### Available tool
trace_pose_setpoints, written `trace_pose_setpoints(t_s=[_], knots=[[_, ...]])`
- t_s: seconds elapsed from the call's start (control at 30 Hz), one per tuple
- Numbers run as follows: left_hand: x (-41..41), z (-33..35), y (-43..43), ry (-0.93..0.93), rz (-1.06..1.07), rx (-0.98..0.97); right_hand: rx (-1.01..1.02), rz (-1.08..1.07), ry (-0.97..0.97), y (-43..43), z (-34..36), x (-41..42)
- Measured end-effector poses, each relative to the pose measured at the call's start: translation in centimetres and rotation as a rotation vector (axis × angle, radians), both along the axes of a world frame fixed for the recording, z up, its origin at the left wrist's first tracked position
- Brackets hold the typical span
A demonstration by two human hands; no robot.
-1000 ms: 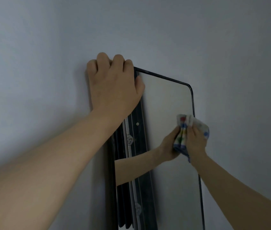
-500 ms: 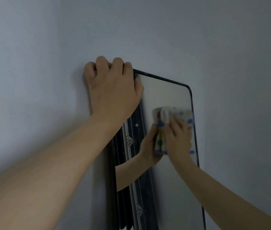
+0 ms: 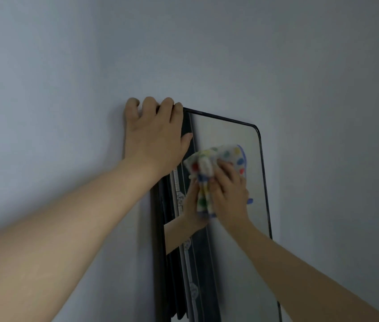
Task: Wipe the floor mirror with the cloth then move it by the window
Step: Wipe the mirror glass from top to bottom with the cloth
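While my left hand grips the upper left corner of the floor mirror, its fingers curl over the top edge of the black frame, held close together, and the thumb lies along the front at the left margin of the glass. My right hand is at the upper middle of the mirror, below its top edge and to the right of my left hand; its fingers, close together and bent, clutch a bunched cloth and press it against the glass. The cloth, white with coloured dots and a blue hem, is blurred; it spreads above and to the left of my right hand, and part of it shows toward the mirror's right edge. The mirror stands against a plain pale wall, its rounded upper right corner visible; its lower end runs out of view. Reflected in the glass, left of the cloth: the image of my right hand meeting the cloth, and dark vertical bands with a pale strip, which I cannot identify.
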State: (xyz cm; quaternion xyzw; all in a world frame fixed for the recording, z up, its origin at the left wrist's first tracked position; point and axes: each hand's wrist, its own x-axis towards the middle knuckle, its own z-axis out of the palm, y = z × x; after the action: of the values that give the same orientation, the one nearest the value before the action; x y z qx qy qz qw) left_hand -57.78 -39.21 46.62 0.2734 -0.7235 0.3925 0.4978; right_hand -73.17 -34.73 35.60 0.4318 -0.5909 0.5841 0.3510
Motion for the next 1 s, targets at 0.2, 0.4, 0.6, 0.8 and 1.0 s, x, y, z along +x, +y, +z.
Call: trace_pose_setpoints(t_s=[0.2,0.4,0.6,0.8,1.0], knots=[[2.0,-2.4,-0.4,0.053,-0.069,0.047,0.108,0.048,-0.047,0.9,0.2,1.9],[4.1,-5.6,-0.7,0.114,-0.078,0.066,0.103,0.009,-0.302,1.1,2.0,0.6],[4.5,-8.0,0.1,0.092,-0.061,0.077,0.144,0.030,0.153,1.0,-0.2,5.4],[4.0,-8.9,2.1,0.053,-0.281,0.422,0.149,0.033,-0.072,0.9,1.4,5.9],[3.9,-10.0,2.2,0.159,-0.566,0.616,0.135,0.022,0.056,1.4,-0.8,3.6]])
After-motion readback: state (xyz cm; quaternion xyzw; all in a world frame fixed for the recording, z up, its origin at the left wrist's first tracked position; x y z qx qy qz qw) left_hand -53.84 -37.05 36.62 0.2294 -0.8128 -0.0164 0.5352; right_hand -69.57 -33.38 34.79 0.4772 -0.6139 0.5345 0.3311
